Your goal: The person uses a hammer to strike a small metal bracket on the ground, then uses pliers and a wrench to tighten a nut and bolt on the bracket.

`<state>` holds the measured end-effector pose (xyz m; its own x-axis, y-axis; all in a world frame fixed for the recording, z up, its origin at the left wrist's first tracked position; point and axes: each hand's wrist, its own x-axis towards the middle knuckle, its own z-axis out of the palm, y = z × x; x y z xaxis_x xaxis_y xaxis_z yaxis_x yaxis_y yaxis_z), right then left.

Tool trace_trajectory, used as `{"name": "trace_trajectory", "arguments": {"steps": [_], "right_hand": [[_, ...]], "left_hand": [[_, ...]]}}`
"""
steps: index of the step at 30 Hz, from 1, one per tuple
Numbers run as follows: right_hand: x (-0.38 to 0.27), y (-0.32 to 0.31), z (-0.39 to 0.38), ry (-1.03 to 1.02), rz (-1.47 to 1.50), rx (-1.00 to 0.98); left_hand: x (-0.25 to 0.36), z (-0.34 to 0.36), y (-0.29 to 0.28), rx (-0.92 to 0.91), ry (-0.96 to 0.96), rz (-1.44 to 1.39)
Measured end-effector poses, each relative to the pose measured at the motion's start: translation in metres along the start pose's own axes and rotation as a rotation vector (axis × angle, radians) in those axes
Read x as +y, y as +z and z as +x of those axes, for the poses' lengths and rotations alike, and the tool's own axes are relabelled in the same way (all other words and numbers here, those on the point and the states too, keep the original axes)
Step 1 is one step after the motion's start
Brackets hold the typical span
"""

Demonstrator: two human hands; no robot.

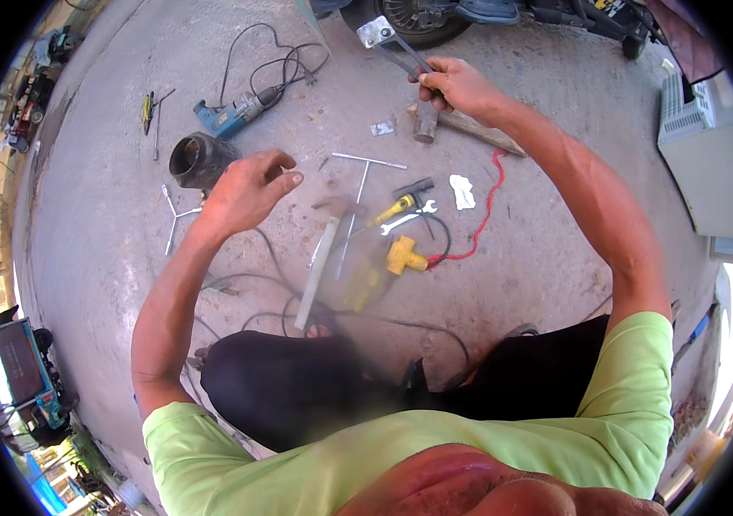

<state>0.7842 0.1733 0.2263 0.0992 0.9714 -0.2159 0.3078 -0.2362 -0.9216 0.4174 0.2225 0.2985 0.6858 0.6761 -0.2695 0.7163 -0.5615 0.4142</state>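
Observation:
In the upper middle, my right hand [459, 88] is closed around the dark legs of a two-legged metal bracket [377, 33]. A shiny square plate with holes forms the bracket's far end, held off the ground. Below that hand lies a heavy hammer with a block head [424, 125] and wooden handle. My left hand [250, 187] hangs in the air with bent fingers and thumb apart, holding nothing. Just beyond it is a dark round metal pipe piece [203, 161]. A blue power drill [233, 116] rests behind the pipe piece.
Between my hands and knees lie a T-handle wrench [364, 185], a pale-handled hammer [318, 271], an open-end wrench [405, 220] and a yellow socket block [404, 256] with red cord [493, 202]. A Y-shaped wrench [175, 217] lies left. A motorcycle wheel [401, 21] stands ahead; a pale cabinet [710, 163] stands right.

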Motion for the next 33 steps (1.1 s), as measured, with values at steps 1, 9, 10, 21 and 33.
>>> {"name": "trace_trajectory", "arguments": {"steps": [1, 9, 10, 21, 33], "right_hand": [[-0.013, -0.003, -0.01, 0.003, 0.139, 0.028], [-0.049, 0.032, -0.041, -0.179, 0.497, -0.02], [-0.049, 0.037, -0.048, -0.157, 0.471, -0.036], [-0.028, 0.045, -0.06, -0.005, 0.17, -0.145], [-0.048, 0.004, -0.047, -0.005, 0.365, 0.185]], "left_hand": [[0.017, 0.021, -0.013, -0.025, 0.047, -0.023], [0.093, 0.105, 0.008, 0.329, 0.295, -0.585], [0.095, 0.106, 0.017, 0.354, 0.297, -0.69], [0.078, 0.103, 0.036, 0.122, 0.157, -1.087], [0.072, 0.097, 0.016, 0.115, 0.121, -1.223]]}}
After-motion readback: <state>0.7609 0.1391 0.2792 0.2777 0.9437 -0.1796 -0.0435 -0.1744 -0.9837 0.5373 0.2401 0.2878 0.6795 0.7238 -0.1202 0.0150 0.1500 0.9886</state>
